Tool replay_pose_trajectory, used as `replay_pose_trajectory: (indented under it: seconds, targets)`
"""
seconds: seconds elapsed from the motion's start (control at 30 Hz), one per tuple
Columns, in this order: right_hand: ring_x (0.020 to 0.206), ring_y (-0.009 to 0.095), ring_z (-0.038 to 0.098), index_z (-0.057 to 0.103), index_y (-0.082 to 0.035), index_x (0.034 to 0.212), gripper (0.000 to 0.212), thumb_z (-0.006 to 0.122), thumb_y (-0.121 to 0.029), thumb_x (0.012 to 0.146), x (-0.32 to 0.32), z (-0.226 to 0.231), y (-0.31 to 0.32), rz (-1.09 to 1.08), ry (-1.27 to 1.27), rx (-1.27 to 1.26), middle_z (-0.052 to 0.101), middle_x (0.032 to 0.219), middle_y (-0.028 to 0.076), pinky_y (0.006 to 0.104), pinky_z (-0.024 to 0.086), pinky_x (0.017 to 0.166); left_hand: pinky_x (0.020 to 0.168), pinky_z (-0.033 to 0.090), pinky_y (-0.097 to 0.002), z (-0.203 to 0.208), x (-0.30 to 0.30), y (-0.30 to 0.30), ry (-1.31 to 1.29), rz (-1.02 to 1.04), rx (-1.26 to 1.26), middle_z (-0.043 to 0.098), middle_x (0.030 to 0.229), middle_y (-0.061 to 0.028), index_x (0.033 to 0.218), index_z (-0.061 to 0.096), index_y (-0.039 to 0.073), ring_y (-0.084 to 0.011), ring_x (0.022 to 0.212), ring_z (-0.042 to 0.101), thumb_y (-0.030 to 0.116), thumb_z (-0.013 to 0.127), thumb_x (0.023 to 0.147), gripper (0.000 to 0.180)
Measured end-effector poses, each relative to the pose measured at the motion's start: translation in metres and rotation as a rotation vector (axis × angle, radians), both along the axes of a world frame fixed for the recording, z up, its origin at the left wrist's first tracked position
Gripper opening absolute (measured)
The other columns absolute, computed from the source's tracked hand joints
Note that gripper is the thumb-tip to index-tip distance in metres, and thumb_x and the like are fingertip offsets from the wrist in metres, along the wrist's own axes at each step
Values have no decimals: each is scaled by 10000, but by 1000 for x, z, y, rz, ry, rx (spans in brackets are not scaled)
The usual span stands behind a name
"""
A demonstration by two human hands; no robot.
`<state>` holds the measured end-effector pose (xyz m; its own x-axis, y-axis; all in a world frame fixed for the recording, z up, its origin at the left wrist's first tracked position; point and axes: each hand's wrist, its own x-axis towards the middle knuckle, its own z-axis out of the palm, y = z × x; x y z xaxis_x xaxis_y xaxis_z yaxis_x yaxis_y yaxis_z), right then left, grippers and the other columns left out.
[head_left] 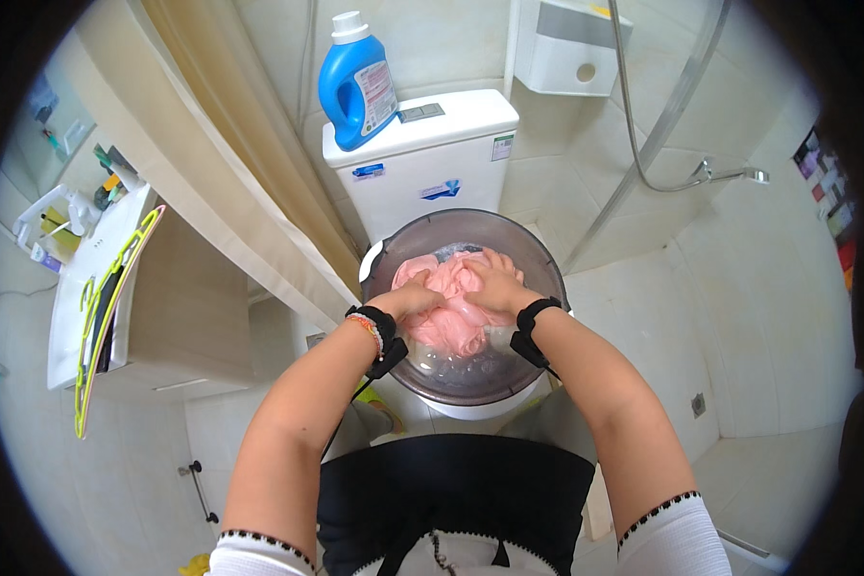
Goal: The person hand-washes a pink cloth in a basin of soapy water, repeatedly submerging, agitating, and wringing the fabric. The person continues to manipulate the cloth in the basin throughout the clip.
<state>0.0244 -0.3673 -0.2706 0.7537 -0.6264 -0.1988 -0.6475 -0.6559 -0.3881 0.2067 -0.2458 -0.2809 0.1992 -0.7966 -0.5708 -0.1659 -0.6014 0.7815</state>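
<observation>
A wet pink cloth [456, 331] lies bunched in a round, see-through grey basin [538, 370] with sudsy water around it. My left hand [418, 296] grips the cloth's left side, with its fingers partly sunk into the folds. On the right side, my right hand [494, 286] has its fingers curled over the cloth and its thumb pointing inward. The two hands are close together near the middle of the basin. Folds hide some of my fingertips, and I cannot tell what kind of garment or fabric piece it is.
The basin rests on a white toilet [432, 192], whose tank carries a blue detergent bottle [357, 82]. A beige curtain [250, 163] hangs at left, beside a washstand [178, 317] with green hangers [115, 307] on its edge. A shower hose [634, 144] hangs at right.
</observation>
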Motion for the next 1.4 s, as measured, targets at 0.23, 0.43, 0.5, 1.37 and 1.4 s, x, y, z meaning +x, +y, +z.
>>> replay_pose_trajectory:
  seconds: [0.23, 0.43, 0.5, 1.37, 1.4]
  targets:
    - [1461, 494, 93, 245, -325, 1545, 1001, 750, -481, 695, 15, -22, -14, 219, 289, 42, 116, 1623, 164, 625, 123, 1150, 775, 560, -387, -24, -7, -7, -465, -270, 146, 565, 1298, -188, 1508, 318, 127, -270, 1070, 607, 299, 682, 860, 763]
    - [1459, 442, 175, 243, -306, 1546, 1041, 788, -388, 663, 23, -41, -14, 284, 446, 72, 166, 1602, 173, 531, 225, 1164, 982, 465, -445, -62, -1, -21, -307, -437, 357, 560, 1357, -185, 1520, 309, 260, -366, 1249, 531, 367, 706, 791, 837]
    - [1445, 413, 228, 318, -290, 1506, 938, 775, -337, 688, 23, -43, -12, 270, 399, 43, 200, 1597, 145, 533, 286, 1135, 1011, 441, -454, -73, -3, -28, -505, -605, 313, 564, 1355, -177, 1507, 341, 246, -359, 1257, 530, 353, 722, 773, 835]
    - [901, 176, 618, 570, 2, 1063, 366, 585, 91, 708, -10, 86, -15, -69, -667, 974, 635, 984, 87, 298, 506, 815, 932, 510, -491, 26, -30, 5, 940, 415, -106, 631, 1214, -141, 1253, 572, 54, -311, 1084, 611, 322, 444, 829, 517]
    - [902, 185, 617, 563, 2, 1077, 380, 581, 91, 707, -13, 92, -8, -81, -726, 1023, 627, 989, 94, 302, 508, 818, 946, 501, -501, 35, -37, 11, 906, 503, -87, 619, 1249, -134, 1283, 561, 69, -313, 1114, 600, 348, 434, 841, 538]
